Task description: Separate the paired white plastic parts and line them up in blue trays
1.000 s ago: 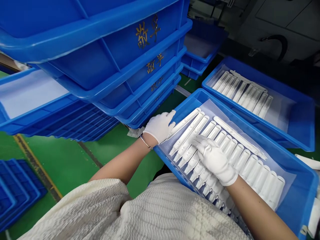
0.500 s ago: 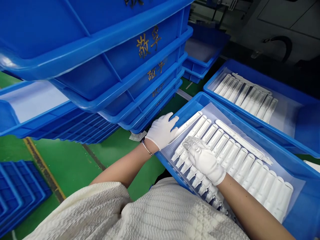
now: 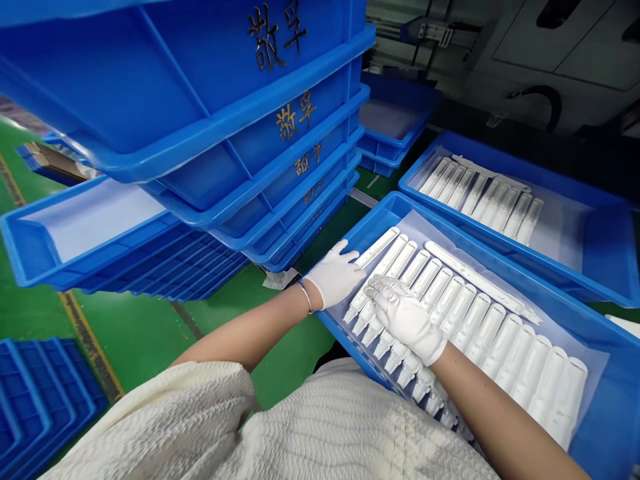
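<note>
White plastic handle-shaped parts [image 3: 454, 299] lie side by side in a row on a translucent sheet [image 3: 583, 400] inside a blue tray [image 3: 613, 417]. My left hand [image 3: 336, 275], in a white glove, is at the row's left end with its fingers apart. Its fingertips touch or almost touch the leftmost part [image 3: 377, 247]. My gloved right hand [image 3: 407, 317] rests palm down across the left half of the row, fingers stretched out; their undersides are hidden. One more white part [image 3: 480, 280] lies crosswise along the far side of the row.
A tall stack of blue crates [image 3: 210, 133] rises at the left, beside a lower stack [image 3: 190, 260] topped with a white sheet. Another blue tray [image 3: 607, 267] behind holds a shorter row of white parts [image 3: 483, 200]. More blue crates [image 3: 43, 393] sit at lower left on the green floor [image 3: 150, 353].
My left hand has shifted slightly right and closer to the leftmost part. My right hand stays on the row. The camera view has tilted a little.
</note>
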Motion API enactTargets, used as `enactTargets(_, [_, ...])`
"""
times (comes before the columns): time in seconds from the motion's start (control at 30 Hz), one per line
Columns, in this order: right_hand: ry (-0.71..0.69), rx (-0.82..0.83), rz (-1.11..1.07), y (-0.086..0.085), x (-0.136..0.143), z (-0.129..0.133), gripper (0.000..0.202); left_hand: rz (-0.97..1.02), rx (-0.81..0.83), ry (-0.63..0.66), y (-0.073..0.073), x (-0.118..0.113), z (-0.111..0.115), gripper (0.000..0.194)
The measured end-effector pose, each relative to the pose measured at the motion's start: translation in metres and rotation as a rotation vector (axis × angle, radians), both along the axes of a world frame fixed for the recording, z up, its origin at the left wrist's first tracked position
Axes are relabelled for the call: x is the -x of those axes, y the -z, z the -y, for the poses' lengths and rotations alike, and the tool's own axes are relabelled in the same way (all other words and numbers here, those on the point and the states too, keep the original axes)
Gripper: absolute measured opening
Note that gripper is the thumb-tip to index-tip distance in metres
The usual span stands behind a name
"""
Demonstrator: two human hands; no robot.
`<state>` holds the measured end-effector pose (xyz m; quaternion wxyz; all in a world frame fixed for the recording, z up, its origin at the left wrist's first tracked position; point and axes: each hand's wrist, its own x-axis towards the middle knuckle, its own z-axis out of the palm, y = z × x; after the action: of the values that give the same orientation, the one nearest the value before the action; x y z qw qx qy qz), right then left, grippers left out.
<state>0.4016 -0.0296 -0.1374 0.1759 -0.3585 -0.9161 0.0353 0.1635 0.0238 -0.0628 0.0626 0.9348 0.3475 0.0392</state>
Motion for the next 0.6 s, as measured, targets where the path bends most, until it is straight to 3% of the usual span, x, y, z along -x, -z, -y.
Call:
enactTargets(0.13, [0.010,-0.024,-0.053,-0.011,0.001,-0.001,0.041,-0.044,0.032,0.084,0.011,-0.001,-0.003,0.022])
enactTargets(0.27, [0.076,-0.011,-0.077,-0.035,-0.009,0.007,0.039,-0.062,0.035,0.097,0.015,0.000,-0.006,0.024])
enactTargets(0.4, [0.144,0.021,-0.036,-0.053,-0.039,0.031,0.037,-0.047,0.026,0.085,0.012,0.000,-0.005,0.034])
enactTargets(0.5, [0.208,0.036,0.010,-0.056,-0.068,0.056,0.036,-0.064,-0.022,0.095,0.012,-0.001,-0.005,0.043])
enactTargets(0.6, [0.246,0.019,0.049,-0.056,-0.095,0.079,0.037,-0.117,-0.026,0.113,0.016,-0.001,-0.006,0.039])
